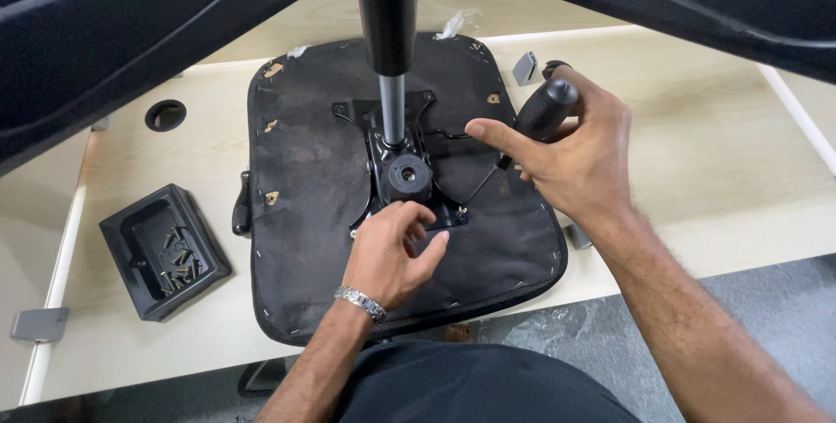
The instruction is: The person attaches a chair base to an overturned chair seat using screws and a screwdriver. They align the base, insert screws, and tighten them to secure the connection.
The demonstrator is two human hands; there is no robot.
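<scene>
An upturned black chair seat [305,188] lies on a pale wooden table [697,127], its underside up. A black metal mechanism plate [402,162] is fixed at its middle, with a gas cylinder [389,49] rising from it. My right hand [575,153] is shut on a black-handled screwdriver [544,110], its thin shaft slanting down to the plate's lower right corner near a screw [461,211]. My left hand [396,253] rests on the plate's near edge, fingers curled together; whether they pinch a screw I cannot tell.
A black plastic tray [131,240] with several brass screws sits at the table's left. A round cable hole [165,115] is behind it. Black chair base legs [131,31] cross the top of the view. Grey brackets [39,325] lie by the table edges.
</scene>
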